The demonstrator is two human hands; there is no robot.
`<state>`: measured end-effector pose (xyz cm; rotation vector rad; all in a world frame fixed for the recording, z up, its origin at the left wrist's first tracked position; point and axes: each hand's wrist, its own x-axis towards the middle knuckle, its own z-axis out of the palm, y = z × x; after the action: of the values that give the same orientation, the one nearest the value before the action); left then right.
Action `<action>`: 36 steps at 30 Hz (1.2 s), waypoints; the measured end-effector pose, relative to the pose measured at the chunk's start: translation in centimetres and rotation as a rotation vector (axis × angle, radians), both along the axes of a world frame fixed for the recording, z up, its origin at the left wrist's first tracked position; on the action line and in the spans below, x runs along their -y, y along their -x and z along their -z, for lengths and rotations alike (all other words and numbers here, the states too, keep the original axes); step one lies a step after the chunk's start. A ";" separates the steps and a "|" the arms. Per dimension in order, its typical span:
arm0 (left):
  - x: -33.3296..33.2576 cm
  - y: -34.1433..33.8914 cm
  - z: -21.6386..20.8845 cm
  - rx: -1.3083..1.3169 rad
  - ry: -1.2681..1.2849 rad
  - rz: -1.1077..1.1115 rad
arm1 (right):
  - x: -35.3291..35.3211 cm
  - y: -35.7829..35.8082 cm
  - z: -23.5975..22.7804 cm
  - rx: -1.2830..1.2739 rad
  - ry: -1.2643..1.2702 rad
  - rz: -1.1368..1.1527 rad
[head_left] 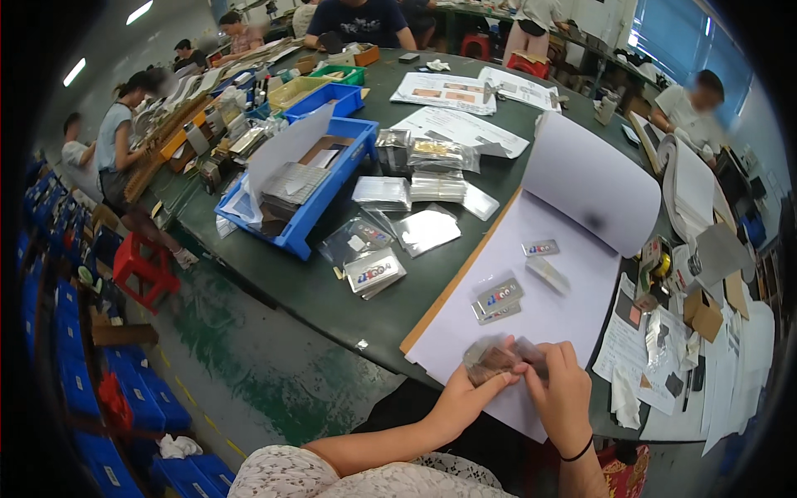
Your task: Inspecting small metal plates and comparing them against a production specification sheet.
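Close to my body, above the near end of a white paper pad (573, 319), my left hand (466, 395) grips a clear plastic sleeve (484, 355). My right hand (566, 397) pinches its other side, thumb and fingers together. Whatever is inside the sleeve is blurred and partly behind my fingers. Just beyond my hands, two overlapping silver plates with coloured lettering (498, 297) lie on the pad. Farther up it are a small silver plate (541, 247) and a tilted plate in a clear sleeve (547, 275).
Left of the pad lie a stack of lettered plates (374, 272), bare silver plates (427, 232) and wrapped bundles (438, 184). A blue tray (303, 224) holds more plates. At right are a cardboard box (703, 314), papers and a crumpled tissue (625, 397). Other people sit around the table.
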<state>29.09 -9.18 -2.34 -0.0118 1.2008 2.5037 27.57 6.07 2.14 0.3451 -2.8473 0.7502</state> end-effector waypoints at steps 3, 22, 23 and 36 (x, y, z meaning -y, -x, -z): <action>-0.1 0.1 -0.2 0.035 0.000 -0.028 | -0.3 0.0 0.2 -0.008 0.024 -0.036; 0.7 0.8 -1.3 0.031 0.107 -0.079 | -4.9 4.8 0.3 0.309 0.322 -0.089; 0.8 0.9 -1.7 0.041 0.114 -0.095 | -4.8 5.0 -0.1 0.403 0.312 -0.040; 1.8 3.1 1.1 -0.110 -0.068 0.095 | 0.9 16.3 -7.3 -0.508 -0.183 -0.243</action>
<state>26.01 -10.95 -3.45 0.1984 1.1296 2.4884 11.26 5.17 9.47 0.7934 -2.4142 0.3651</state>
